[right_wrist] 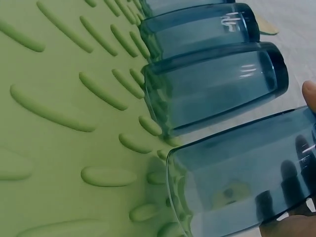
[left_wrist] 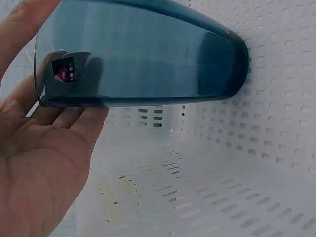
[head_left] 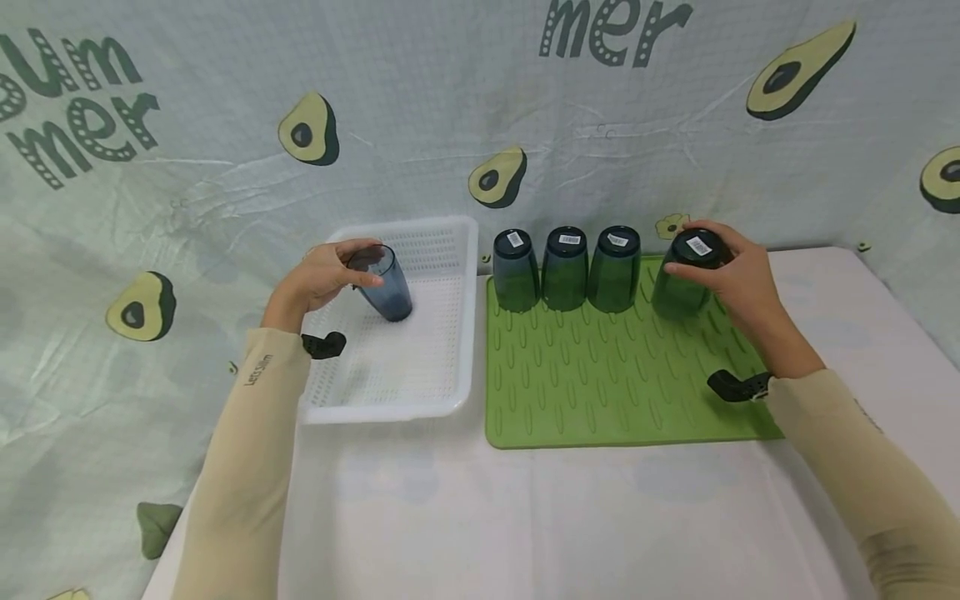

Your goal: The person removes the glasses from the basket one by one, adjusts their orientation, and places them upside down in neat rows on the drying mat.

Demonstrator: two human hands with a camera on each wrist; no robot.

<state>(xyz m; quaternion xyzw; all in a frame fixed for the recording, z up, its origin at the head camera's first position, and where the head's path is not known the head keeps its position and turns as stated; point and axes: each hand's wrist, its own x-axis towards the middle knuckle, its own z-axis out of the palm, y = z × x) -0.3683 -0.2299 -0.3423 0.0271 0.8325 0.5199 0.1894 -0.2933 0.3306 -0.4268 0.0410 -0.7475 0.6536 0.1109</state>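
My left hand (head_left: 322, 275) grips a blue glass tumbler (head_left: 395, 293) near its rim. The tumbler leans, mouth up, inside the white plastic basket (head_left: 467, 333); in the left wrist view its thick base (left_wrist: 222, 66) is beside the perforated basket surface. At the right, my right hand (head_left: 738, 271) holds another blue tumbler (head_left: 678, 292) upside down by its base end, thumb and fingers on opposite sides. Its rim is at the green drying mat (head_left: 577, 400); whether it touches I cannot tell. Three more tumblers (head_left: 516, 271) stand upside down in a row along the mat's back edge.
The basket stands left of the mat on a table with a white cloth (head_left: 450, 517). A hanging sheet (head_left: 405, 125) with avocado prints rises behind the table. Black wrist cameras are strapped to both sleeves.
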